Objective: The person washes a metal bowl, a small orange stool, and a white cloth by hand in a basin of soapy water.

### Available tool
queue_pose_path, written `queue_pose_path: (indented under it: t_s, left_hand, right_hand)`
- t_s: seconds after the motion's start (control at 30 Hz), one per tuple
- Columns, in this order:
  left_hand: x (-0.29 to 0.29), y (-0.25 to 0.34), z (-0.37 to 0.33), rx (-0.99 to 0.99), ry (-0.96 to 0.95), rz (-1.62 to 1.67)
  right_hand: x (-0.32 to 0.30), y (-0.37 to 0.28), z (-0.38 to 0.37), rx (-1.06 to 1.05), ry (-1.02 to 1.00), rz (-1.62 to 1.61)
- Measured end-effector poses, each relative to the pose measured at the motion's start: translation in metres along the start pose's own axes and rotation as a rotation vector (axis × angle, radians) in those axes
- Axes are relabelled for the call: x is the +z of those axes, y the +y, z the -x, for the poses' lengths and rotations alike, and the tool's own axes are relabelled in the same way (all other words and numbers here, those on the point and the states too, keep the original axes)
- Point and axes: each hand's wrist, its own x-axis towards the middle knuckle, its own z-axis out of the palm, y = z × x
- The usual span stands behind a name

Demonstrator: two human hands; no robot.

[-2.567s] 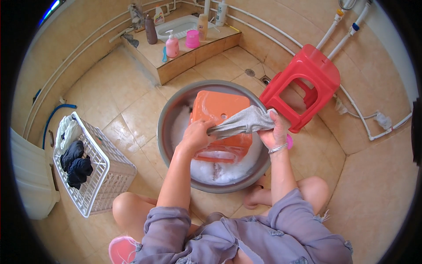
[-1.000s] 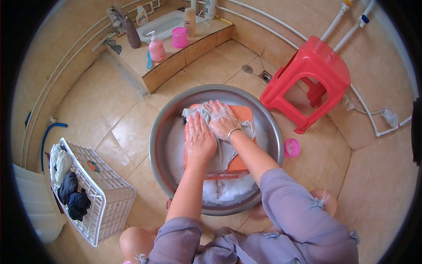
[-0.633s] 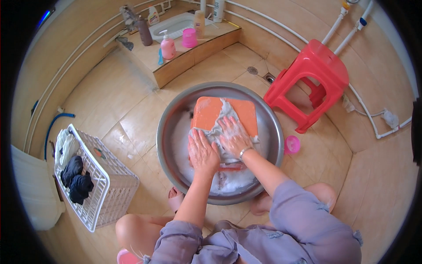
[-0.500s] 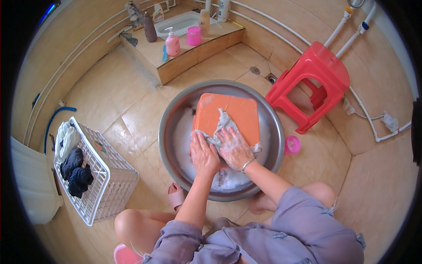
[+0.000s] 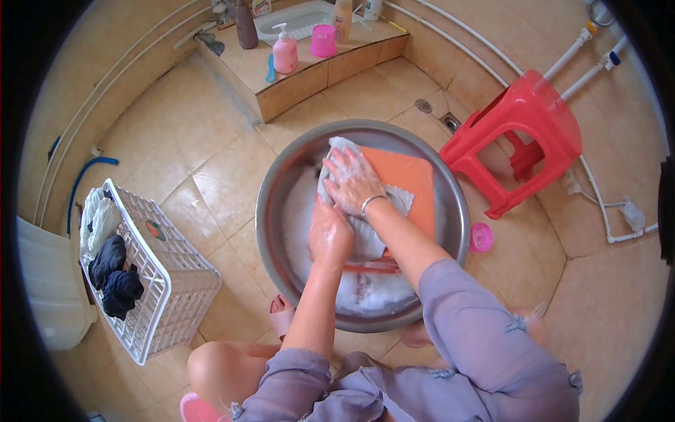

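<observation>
A wet, pale grey-white cloth (image 5: pixel 373 239) lies spread over an orange rectangular plastic board (image 5: pixel 408 176) inside a large metal basin (image 5: pixel 270 261) of suds. My right hand (image 5: pixel 351 184) lies flat on the upper part of the cloth, fingers stretched out and spotted with foam. Just below it, my left hand (image 5: pixel 330 232) closes on the cloth at the board's left edge; its fingertips are partly hidden. White foam (image 5: pixel 373 292) fills the basin around the board.
To the left stands a white plastic basket (image 5: pixel 179 288) with dark cloths (image 5: pixel 116 274) on its rim. A red stool (image 5: pixel 517 141) and a pink bowl (image 5: pixel 481 238) are at the right. Beyond the basin, a tiled step (image 5: pixel 295 95) bears a pink pump bottle (image 5: pixel 285 53) and a pink cup (image 5: pixel 323 41).
My right hand has moved up and left across the board. The cloth, bunched before, is now spread out flatter. My left hand has shifted down and turned on edge.
</observation>
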Motion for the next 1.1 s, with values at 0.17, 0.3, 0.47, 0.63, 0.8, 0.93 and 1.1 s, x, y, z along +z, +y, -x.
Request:
queue_pose_path:
  t_s: [0.17,0.3,0.47,0.63,0.8,0.93,1.1]
  left_hand:
    - [0.017,0.017,-0.022,0.181,0.075,-0.365]
    - [0.018,0.023,-0.018,0.207,0.067,-0.475]
    - [0.003,0.018,-0.004,0.078,0.015,-0.213]
    - [-0.018,0.003,0.026,-0.049,-0.02,0.002]
    - [-0.027,-0.015,0.022,-0.176,-0.201,0.185]
    - [-0.008,-0.031,0.005,-0.067,-0.101,0.392]
    - [0.011,-0.05,-0.05,-0.022,-0.274,0.586]
  right_hand:
    - [0.0,0.029,-0.005,0.263,-0.001,-0.12]
    - [0.001,0.045,0.032,0.355,0.007,-0.079]
    - [0.002,0.018,0.087,0.345,0.062,-0.06]
    - [-0.002,-0.013,0.118,0.218,0.111,-0.035]
    - [-0.013,-0.03,0.096,0.118,0.042,-0.042]
    - [-0.014,-0.032,0.08,0.052,0.024,-0.034]
    - [-0.005,-0.033,0.051,-0.086,0.019,0.009]
